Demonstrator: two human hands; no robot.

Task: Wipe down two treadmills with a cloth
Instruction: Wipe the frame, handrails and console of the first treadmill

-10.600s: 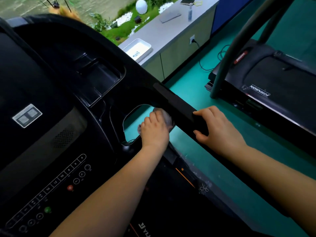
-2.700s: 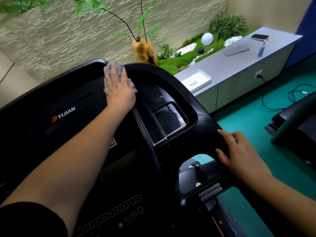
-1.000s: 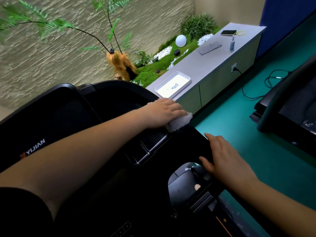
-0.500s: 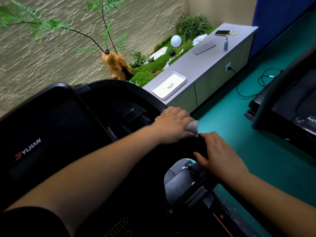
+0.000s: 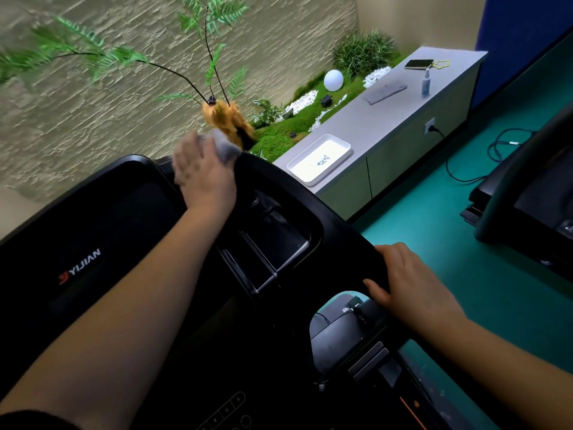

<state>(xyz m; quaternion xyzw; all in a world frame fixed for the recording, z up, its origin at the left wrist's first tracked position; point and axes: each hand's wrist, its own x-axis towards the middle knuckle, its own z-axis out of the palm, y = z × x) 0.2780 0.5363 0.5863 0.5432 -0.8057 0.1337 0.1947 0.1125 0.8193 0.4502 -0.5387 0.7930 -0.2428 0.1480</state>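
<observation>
The black YIJIAN treadmill console fills the lower left of the head view. My left hand is blurred and presses a grey cloth against the console's top rim, with the cloth bunched under the fingers. My right hand rests on the console's right handle bar, fingers laid over its edge and thumb on the inner side. A second black treadmill stands at the far right on the green floor.
A grey cabinet along the wall carries a white tray, a phone, a small spray bottle and a grey pad. Fern fronds and moss decor stand behind the console. Cables lie on the green floor.
My left hand has swept the cloth from the console's right rim, near my right hand, back up and left to the top rim. My right hand stays on the handle.
</observation>
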